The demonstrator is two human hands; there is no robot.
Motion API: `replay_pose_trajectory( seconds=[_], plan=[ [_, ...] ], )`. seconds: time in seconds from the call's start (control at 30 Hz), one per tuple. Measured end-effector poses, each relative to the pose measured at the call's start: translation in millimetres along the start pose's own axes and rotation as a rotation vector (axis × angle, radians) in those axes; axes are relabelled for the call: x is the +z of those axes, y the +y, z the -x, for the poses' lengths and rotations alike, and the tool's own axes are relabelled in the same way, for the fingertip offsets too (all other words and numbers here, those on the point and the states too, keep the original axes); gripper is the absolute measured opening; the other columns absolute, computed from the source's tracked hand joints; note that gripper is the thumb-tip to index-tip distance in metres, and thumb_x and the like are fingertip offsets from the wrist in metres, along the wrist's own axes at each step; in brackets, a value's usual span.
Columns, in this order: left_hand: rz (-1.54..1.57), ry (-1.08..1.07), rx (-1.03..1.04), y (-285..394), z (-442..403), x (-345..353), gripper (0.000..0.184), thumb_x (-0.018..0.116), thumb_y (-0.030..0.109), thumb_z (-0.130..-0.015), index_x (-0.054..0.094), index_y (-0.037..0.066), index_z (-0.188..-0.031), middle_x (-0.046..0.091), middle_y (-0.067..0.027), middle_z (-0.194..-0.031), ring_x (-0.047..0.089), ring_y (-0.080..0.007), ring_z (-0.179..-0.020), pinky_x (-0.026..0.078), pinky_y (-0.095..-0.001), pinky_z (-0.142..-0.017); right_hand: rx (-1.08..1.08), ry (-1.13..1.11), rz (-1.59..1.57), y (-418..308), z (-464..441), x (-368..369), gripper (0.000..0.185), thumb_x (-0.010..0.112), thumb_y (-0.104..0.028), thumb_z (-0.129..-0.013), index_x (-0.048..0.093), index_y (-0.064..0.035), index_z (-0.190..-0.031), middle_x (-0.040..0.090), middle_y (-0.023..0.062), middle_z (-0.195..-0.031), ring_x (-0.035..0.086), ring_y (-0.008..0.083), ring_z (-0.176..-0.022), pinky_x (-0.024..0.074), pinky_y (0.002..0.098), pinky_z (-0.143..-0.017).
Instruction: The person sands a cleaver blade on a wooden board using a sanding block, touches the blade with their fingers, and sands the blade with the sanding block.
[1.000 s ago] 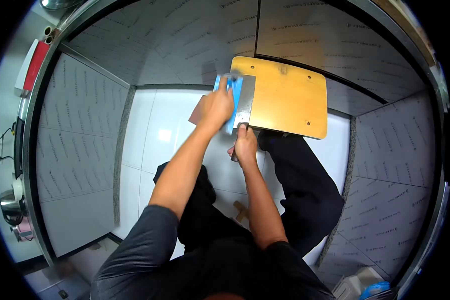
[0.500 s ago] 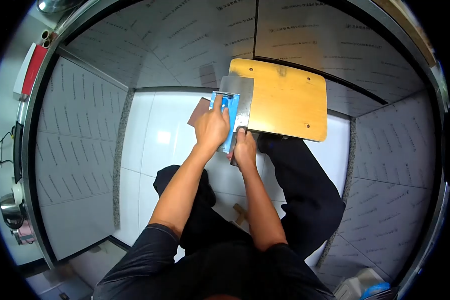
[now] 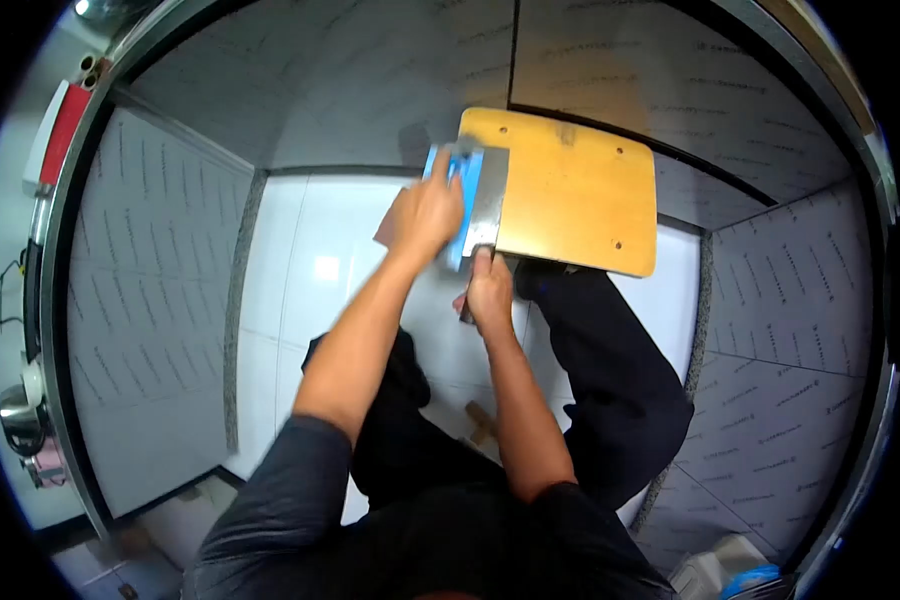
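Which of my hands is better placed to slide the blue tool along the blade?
Likely your left hand: it holds the blue tool over the blade, while your right hand is busy gripping the handle.

cleaver (image 3: 489, 200): over stool (image 3: 580, 200), left edge | hand tool (image 3: 472, 192): over cleaver, left side

Fisheye warp, blk corners, glare on wht flr (image 3: 327, 267), dimmer panels (image 3: 155, 280), blue tool (image 3: 473, 195) motion-blurred

holds bare forearms (image 3: 355, 325) forward, curling left hand (image 3: 428, 212) with forefinger (image 3: 441, 168) extended and right hand (image 3: 491, 292) with thumb (image 3: 483, 262) uppermost.
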State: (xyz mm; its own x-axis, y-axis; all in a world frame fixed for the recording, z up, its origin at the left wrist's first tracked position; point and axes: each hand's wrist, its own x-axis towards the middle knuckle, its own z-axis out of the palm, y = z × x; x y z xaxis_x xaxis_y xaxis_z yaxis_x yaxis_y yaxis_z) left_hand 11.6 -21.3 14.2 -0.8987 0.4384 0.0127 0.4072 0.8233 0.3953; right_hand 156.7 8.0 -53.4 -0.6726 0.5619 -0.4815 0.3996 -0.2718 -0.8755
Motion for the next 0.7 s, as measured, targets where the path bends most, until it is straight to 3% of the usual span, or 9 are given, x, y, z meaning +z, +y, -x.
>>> replay_pose_trajectory(
  seconds=[0.13, 0.23, 0.37, 0.47, 0.57, 0.7],
  plan=[
    [-0.028, 0.06, 0.019, 1.2, -46.0, 9.6, 0.045, 0.047, 0.035, -0.099, 0.049, 0.013, -0.138, 0.071, -0.0268, -0.091, 0.068, -0.0474, -0.083, 0.052, -0.0574, -0.077, 0.05, 0.009, -0.004, -15.4, 8.6, -1.9, 0.05, 0.037, -0.041, -0.104, 0.051, 0.007, -0.099, 0.06, 0.0225, -0.076, 0.063, 0.0303, -0.046, 0.0501, 0.0412, -0.042],
    [-0.038, -0.055, -0.055, 4.5, 12.1, -7.8, 0.048, 0.048, 0.034, -0.098, 0.047, 0.013, -0.142, 0.071, -0.0269, -0.09, 0.068, -0.0482, -0.085, 0.052, -0.0566, -0.078, 0.046, 0.002, -0.009, -15.3, 4.6, -1.7, 0.05, 0.036, -0.039, -0.105, 0.052, 0.0082, -0.104, 0.061, 0.0226, -0.079, 0.063, 0.03, -0.045, 0.0501, 0.0409, -0.042],
    [0.009, 0.056, 0.019, -14.5, 61.2, 2.8, 0.048, 0.048, 0.032, -0.099, 0.048, 0.012, -0.142, 0.071, -0.0263, -0.093, 0.069, -0.0444, -0.085, 0.053, -0.0548, -0.076, 0.016, 0.003, -0.004, -4.5, -2.3, 1.3, 0.049, 0.036, -0.039, -0.105, 0.052, 0.0076, -0.103, 0.06, 0.022, -0.078, 0.063, 0.0292, -0.046, 0.0506, 0.0407, -0.043],
    [-0.048, -0.096, -0.05, 5.8, 13.9, -13.5, 0.048, 0.046, 0.033, -0.099, 0.048, 0.012, -0.142, 0.071, -0.0267, -0.096, 0.069, -0.0444, -0.088, 0.053, -0.0545, -0.077, 0.039, -0.001, 0.012, -7.0, 6.4, -3.0, 0.049, 0.036, -0.039, -0.105, 0.052, 0.0069, -0.101, 0.06, 0.0218, -0.076, 0.063, 0.0291, -0.046, 0.0511, 0.0401, -0.044],
    [-0.057, 0.014, 0.038, -1.4, -45.2, 3.0, 0.049, 0.045, 0.035, -0.099, 0.047, 0.012, -0.143, 0.071, -0.0276, -0.094, 0.069, -0.0451, -0.087, 0.053, -0.055, -0.078, 0.057, -0.019, 0.021, -12.5, 8.5, -2.6, 0.049, 0.035, -0.039, -0.105, 0.051, 0.0072, -0.1, 0.06, 0.0234, -0.08, 0.063, 0.0293, -0.047, 0.0511, 0.0392, -0.045],
    [-0.055, -0.036, -0.057, 5.4, 11.5, -5.8, 0.051, 0.046, 0.036, -0.098, 0.045, 0.014, -0.144, 0.071, -0.0276, -0.093, 0.069, -0.046, -0.084, 0.053, -0.0557, -0.075, 0.038, -0.001, 0.008, -10.3, 1.9, -3.5, 0.05, 0.035, -0.039, -0.105, 0.052, 0.0081, -0.105, 0.061, 0.0234, -0.081, 0.064, 0.0293, -0.047, 0.051, 0.0397, -0.045]
  ],
)
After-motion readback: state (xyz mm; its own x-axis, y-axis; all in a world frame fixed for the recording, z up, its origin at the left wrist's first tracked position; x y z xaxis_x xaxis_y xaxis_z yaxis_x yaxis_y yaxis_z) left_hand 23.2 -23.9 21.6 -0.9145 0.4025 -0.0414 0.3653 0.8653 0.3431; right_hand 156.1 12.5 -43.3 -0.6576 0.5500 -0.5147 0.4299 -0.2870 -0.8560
